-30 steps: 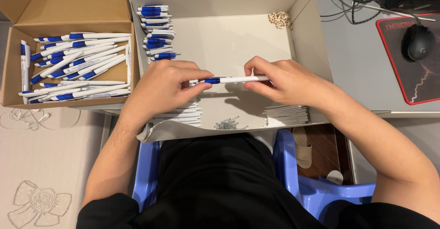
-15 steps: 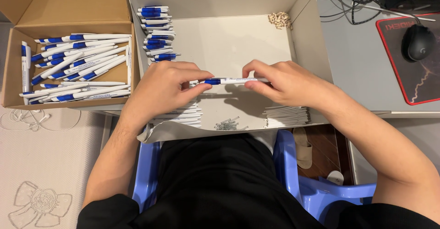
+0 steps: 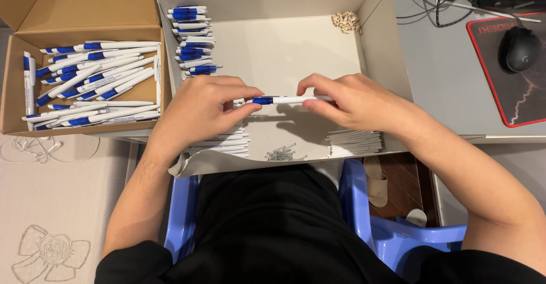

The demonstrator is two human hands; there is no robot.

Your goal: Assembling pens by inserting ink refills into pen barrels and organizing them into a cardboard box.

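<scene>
Both hands hold one white pen with a blue grip (image 3: 280,100) level above the floor of a white open box (image 3: 296,51). My left hand (image 3: 202,109) pinches its blue end, and my right hand (image 3: 347,99) grips the white barrel end. Under my left hand lies a stack of white pen barrels (image 3: 224,143). Blue and white pen parts (image 3: 190,36) are stacked along the box's left wall. A small heap of metal springs (image 3: 282,153) lies near the box's front edge, and another stack of white parts (image 3: 355,143) sits under my right wrist.
A brown cardboard box (image 3: 85,5) at the left holds several finished blue and white pens (image 3: 91,82). A pile of small tan pieces (image 3: 346,21) lies in the white box's far right corner. A black mouse (image 3: 518,48) rests on a red-edged mat, cables behind it. I sit on a blue plastic chair (image 3: 392,233).
My right hand's fingers have shifted slightly along the pen barrel. The pen stays level between both hands in about the same place.
</scene>
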